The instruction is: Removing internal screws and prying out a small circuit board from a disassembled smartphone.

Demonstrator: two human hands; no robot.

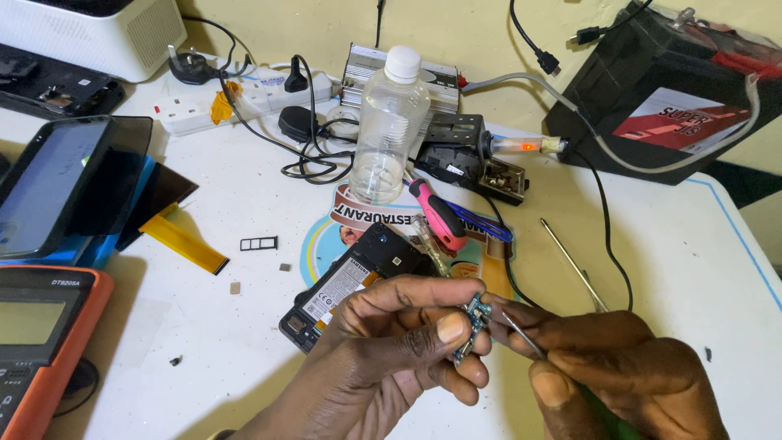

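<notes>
Circuit board (473, 319), one, pinched in left hand (399, 338); right hand (607, 367) grips one metal probe (521, 336).

A clear plastic bottle (389, 122) stands behind a pink-handled screwdriver (437, 214), with a white power strip (244, 99) further back.

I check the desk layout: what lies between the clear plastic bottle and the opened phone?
In the head view, a pink-handled screwdriver lies between the bottle and the phone.
</notes>
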